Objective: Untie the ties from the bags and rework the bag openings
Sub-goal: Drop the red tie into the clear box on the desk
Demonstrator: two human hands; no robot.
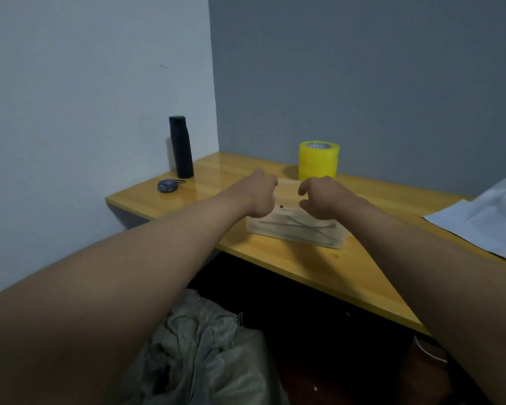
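Yellow wooden table [319, 267] set into the wall corner. Carrying a clear bag [297, 229] at centre, black bottle [181, 147] and small dark disc [167, 185] at ten o'clock, yellow tape rolls [319, 160] at twelve, white sheet [485, 217] at three.

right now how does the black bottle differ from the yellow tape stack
The black bottle is tall and slim; the yellow tape stack is short and wide. The bottle is dark with a closed top, while the tape is bright with an open core. The bottle stands by the left wall, the tape nearer the back wall. Both stand upright on the wooden table.
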